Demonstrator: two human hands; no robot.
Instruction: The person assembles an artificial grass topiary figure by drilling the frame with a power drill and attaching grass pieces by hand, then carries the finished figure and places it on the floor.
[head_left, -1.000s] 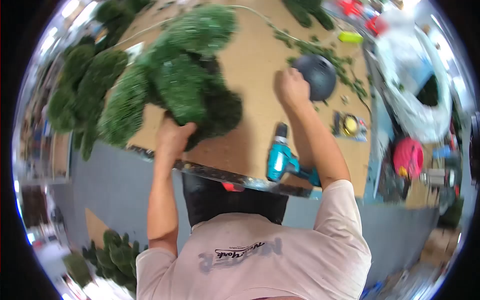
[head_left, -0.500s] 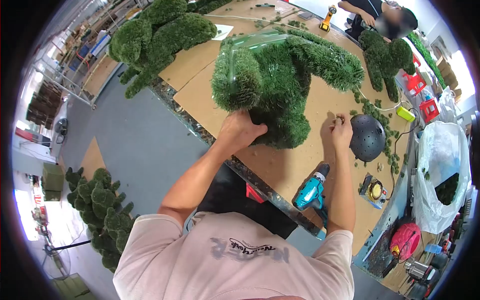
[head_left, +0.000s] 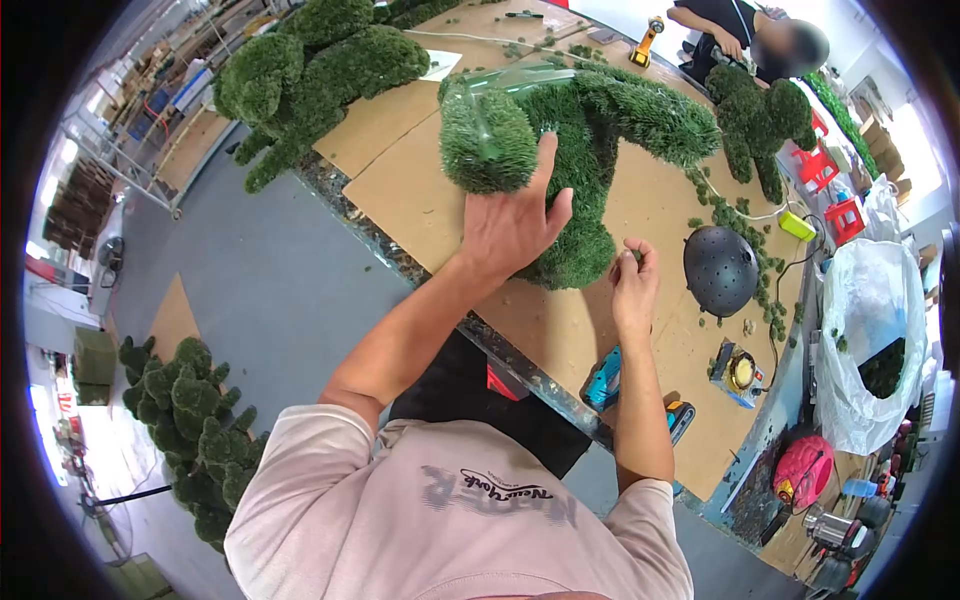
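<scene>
Live at mid-table now: resting the left hand [head_left: 508,225] against the bushy dark-green artificial-grass figure [head_left: 580,180], set centrally on the tan board tabletop [head_left: 400,195]; splaying thumb and index, hiding the other fingertips, so no telling if gripping. Better to steady with a broad palm than to crush. Just right, apparently pinching a tiny dark bit [head_left: 629,256] in the right hand [head_left: 637,285]; worth keeping light. On past the perforated black dome [head_left: 722,272], then, nearer, the round pink bundle [head_left: 805,470], hiding any contents, to the translucent white plastic bag [head_left: 838,395], holding dark-green scraps [head_left: 884,369].
</scene>
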